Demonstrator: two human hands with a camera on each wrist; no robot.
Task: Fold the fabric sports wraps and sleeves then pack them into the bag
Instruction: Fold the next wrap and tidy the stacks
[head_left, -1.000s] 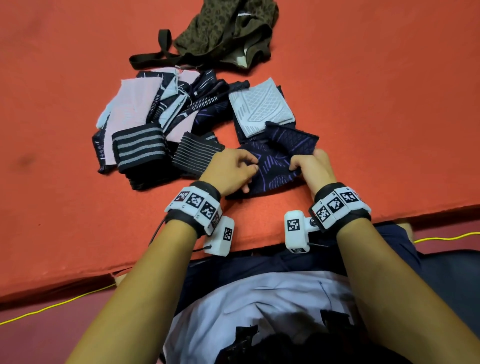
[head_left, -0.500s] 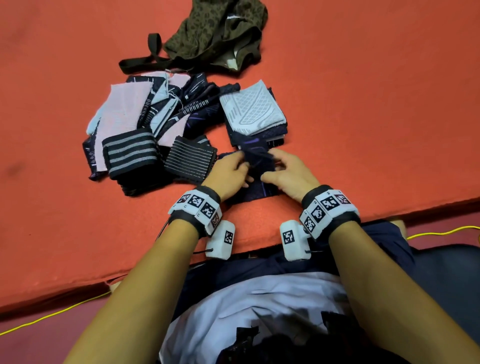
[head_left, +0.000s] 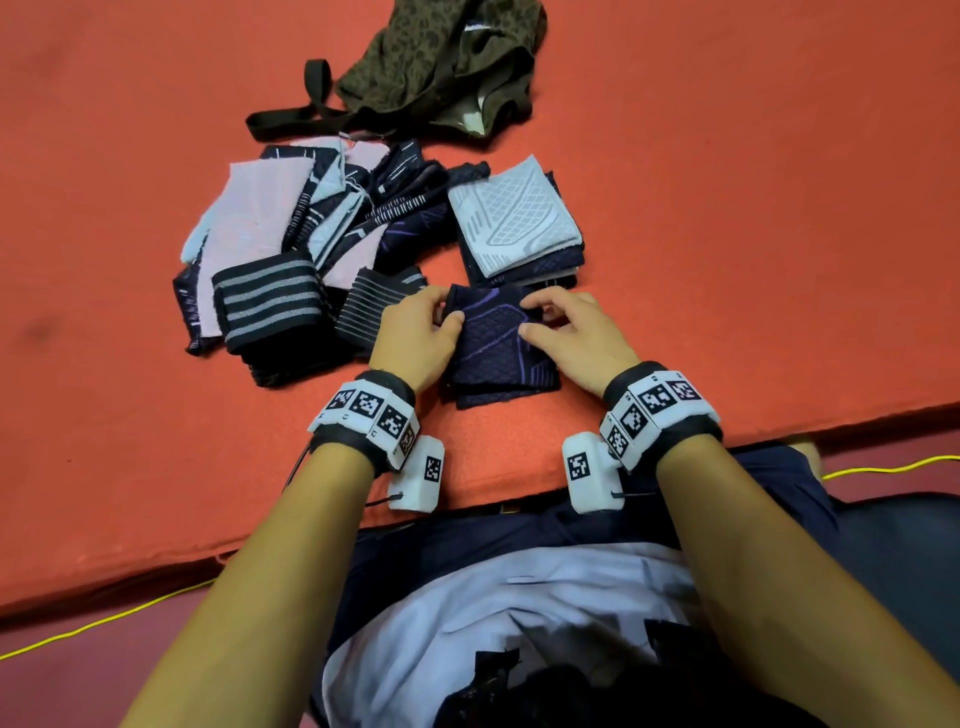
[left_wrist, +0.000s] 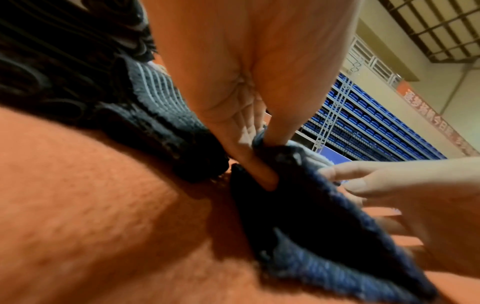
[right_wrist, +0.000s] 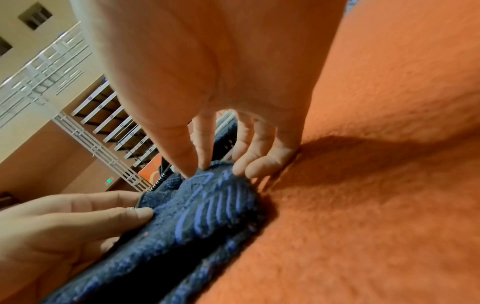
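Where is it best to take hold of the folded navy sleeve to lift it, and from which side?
Probably pinch the folded navy sleeve at its two side edges, coming from left and right: it lies flat in layers, so gripping both edges likely keeps the fold closed.

Note that the left hand (head_left: 415, 332) covers the left edge of the navy sleeve (head_left: 493, 353), so you cannot see how its layers align there. In the left wrist view, the fingers (left_wrist: 267, 181) disappear into a fold. The folded stack (head_left: 519, 228) hides its lower pieces. The bag (head_left: 441, 57) is cut off at the top edge.
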